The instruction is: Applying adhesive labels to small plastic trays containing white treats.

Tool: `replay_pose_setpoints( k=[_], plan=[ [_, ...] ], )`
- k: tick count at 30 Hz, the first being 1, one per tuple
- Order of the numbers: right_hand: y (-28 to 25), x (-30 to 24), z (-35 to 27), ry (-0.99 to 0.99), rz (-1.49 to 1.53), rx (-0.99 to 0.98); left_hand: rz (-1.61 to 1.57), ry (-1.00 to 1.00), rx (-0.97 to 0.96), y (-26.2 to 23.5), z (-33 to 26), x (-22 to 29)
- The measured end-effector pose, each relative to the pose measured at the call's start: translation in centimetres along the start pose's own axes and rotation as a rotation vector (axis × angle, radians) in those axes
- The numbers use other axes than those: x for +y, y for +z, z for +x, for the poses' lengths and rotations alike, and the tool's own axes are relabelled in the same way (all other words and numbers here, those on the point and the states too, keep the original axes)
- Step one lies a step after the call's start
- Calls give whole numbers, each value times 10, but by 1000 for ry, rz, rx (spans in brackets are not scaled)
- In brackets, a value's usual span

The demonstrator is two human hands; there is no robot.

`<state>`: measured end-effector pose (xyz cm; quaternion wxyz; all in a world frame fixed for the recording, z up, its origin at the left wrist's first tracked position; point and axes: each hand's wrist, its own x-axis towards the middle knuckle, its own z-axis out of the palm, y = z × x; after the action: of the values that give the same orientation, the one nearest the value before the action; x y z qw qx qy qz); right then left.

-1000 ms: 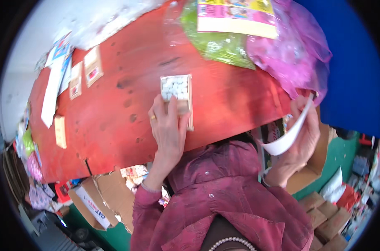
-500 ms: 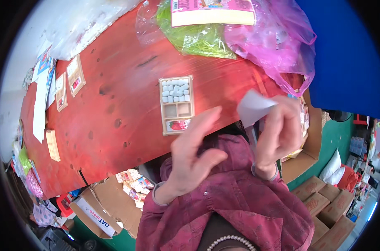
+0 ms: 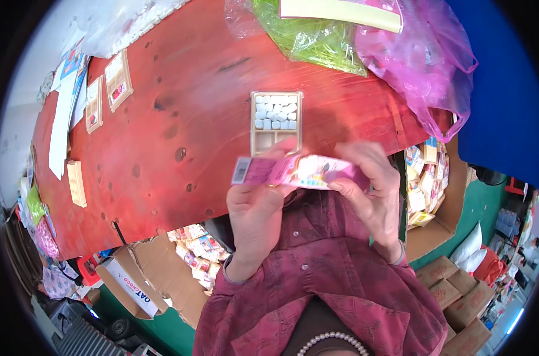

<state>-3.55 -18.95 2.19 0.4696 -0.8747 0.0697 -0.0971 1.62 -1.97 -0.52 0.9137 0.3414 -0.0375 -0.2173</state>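
Note:
A pink printed card [image 3: 308,172], with a barcode at its left end, is held level between my two hands above the near edge of the red table [image 3: 192,113]. My left hand [image 3: 254,219] grips its left part with thumb and fingers. At the right end, the fingers of my right hand [image 3: 376,184] pinch it. Just beyond the card lies a beige compartment tray [image 3: 300,118] on the table. Its far compartment is filled with small whitish blocks [image 3: 275,111], while the smaller middle compartments show bare. The card and my fingers hide the tray's near end.
Green [image 3: 317,44] and purple plastic bags [image 3: 421,71] lie at the far right, under a pink-and-yellow sheet [image 3: 341,13]. Beige trays [image 3: 119,80] and papers [image 3: 62,118] are at the left. Cartons of small packs stand at right [image 3: 453,178] and lower left [image 3: 157,267].
My right hand has brought the card leftward to the front of my body. My left hand, open before, now grips it too. The view has shifted slightly.

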Motion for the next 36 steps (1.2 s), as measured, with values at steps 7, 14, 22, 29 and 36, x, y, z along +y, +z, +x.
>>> replay_pose_setpoints(
  k=[7,14,22,29,36],
  plan=[
    [21,13,-11,13,238,-91,570,215,289,-27,-20,2],
    [34,7,12,266,181,-25,619,248,497,-29,5,-1],
    [45,17,31,339,204,-5,960,323,459,-45,23,-9],
    [48,25,40,335,155,-3,1060,283,477,-47,31,-11],
    [54,33,42,291,54,21,1191,335,460,-49,34,-13]
  ],
)
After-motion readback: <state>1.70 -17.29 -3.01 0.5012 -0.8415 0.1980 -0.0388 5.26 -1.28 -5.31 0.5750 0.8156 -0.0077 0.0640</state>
